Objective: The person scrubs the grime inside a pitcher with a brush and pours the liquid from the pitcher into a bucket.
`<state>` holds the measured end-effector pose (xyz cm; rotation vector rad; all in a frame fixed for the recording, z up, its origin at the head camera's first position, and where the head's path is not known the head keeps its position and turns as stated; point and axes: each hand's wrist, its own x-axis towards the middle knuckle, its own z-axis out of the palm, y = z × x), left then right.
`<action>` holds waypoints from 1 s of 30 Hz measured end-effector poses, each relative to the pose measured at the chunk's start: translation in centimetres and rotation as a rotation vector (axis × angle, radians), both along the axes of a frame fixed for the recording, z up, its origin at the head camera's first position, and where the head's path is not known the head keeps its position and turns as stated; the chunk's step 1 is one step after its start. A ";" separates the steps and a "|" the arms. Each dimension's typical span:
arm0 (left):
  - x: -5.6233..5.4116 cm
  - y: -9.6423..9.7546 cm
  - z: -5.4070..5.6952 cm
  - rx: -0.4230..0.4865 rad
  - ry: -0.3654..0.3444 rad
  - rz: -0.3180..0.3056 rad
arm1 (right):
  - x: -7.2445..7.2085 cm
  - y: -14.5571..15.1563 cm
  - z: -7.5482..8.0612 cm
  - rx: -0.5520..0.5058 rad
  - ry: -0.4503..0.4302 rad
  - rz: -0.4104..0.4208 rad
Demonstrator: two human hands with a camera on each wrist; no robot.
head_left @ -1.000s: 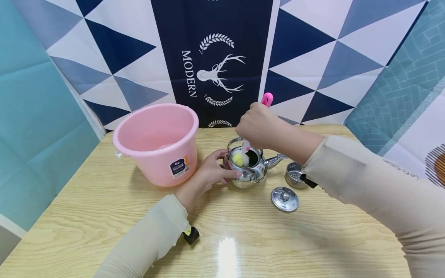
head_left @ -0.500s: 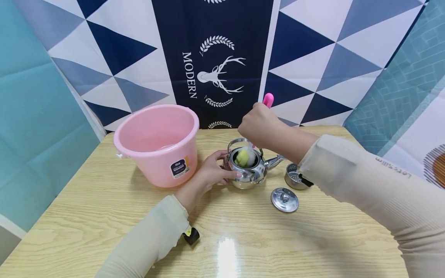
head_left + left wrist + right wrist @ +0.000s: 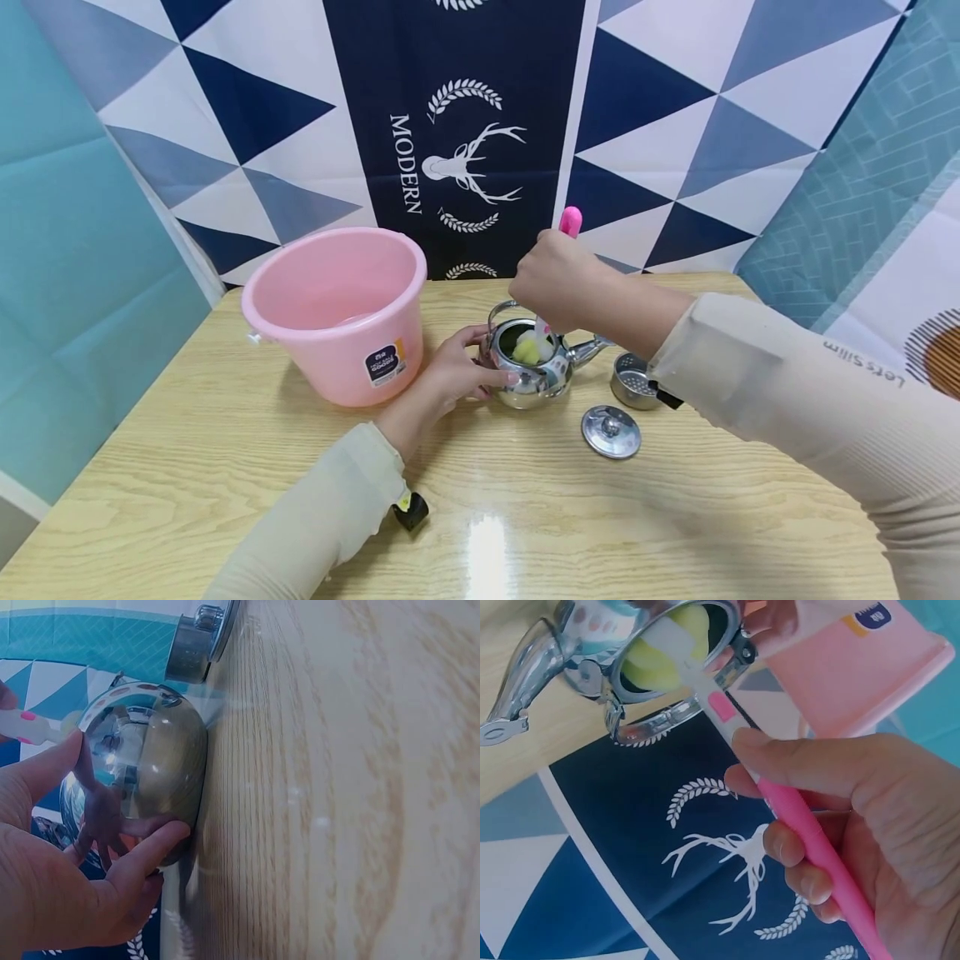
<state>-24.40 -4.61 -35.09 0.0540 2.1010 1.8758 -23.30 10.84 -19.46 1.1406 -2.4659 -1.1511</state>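
A shiny metal kettle [image 3: 531, 390] stands uncovered on the wooden table, its loop handle raised and its spout [image 3: 583, 353] to the right. With thumb and fingers spread round its left side, my left hand [image 3: 448, 368] holds the kettle. My right hand [image 3: 557, 279] grips the pink handle of a sponge brush [image 3: 802, 825] from above, thumb along the shaft. The brush's yellow-and-white sponge head [image 3: 527, 350] is inside the kettle's mouth; its lower part is hidden. The kettle's mirror-like belly reflects my left fingers in the left wrist view.
A pink bucket [image 3: 386, 325] stands just left of the kettle. On the right lie a round metal lid [image 3: 611, 432] with a knob and a perforated metal strainer [image 3: 632, 385], close to my right sleeve. A patterned cloth [image 3: 457, 100] hangs behind the table [image 3: 247, 467].
The sponge head has shifted about within the kettle's mouth, and my right hand has moved slightly with it. My left hand and the kettle keep their places.
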 end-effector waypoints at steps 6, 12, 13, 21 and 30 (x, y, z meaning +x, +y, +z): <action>0.1 -0.1 0.1 -0.005 -0.013 0.006 | -0.2 -0.2 0.2 -0.040 -0.075 -0.024; 0.1 -0.2 0.2 -0.012 -0.012 -0.004 | -0.5 -0.6 -0.1 -0.081 -0.088 -0.034; 0.1 -0.2 0.3 -0.012 -0.012 -0.009 | -0.5 -0.6 -0.1 -0.079 -0.081 -0.040; 0.0 -0.1 0.2 -0.007 -0.008 -0.021 | -1.3 -0.8 -1.0 -0.073 -0.027 -0.102; 0.1 -0.1 0.2 0.008 -0.010 0.000 | -1.2 0.0 -0.6 -0.014 -0.018 -0.123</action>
